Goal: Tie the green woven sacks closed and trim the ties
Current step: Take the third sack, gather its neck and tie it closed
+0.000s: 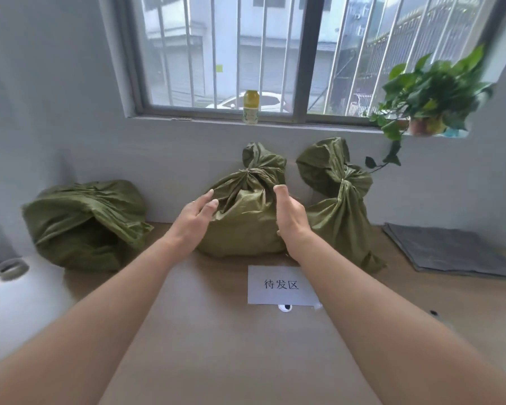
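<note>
Fingers (205, 198) straight on the left hand (195, 216), loosely curved on the right hand (289, 217), holding nothing, flank the tied middle green woven sack (246, 220) on the table (216, 331): soft, slippery weave, probably light, best gripped at its cinched neck (247, 171).

Olive-green sacks (244, 217); white label (278, 285); yellow bottle (251, 108).

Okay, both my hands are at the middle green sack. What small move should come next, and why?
Probably shift both hands to the left sack. The middle sack and right sack already look cinched at the neck, while the left one gapes open. Your left hand and right hand are open, holding nothing.
</note>
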